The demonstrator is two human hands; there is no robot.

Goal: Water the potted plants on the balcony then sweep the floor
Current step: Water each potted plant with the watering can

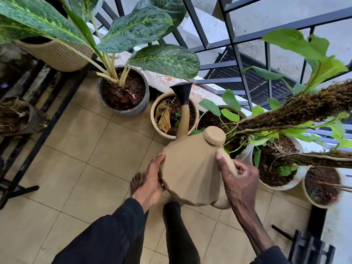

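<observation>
We are pouring, two-handed.
Our right hand [240,178] is clamping its fingers round the handle [228,161]; our left hand [150,185] is pressing fingers flat, steadying the tan faceted plastic watering can [190,168] so its black rose [182,92] is hanging over the cream round pot [154,119].

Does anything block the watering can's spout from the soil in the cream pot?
Nothing visible does: the black nozzle sits over the cream pot with open soil below; a dry leaf covers only its left part.
</observation>
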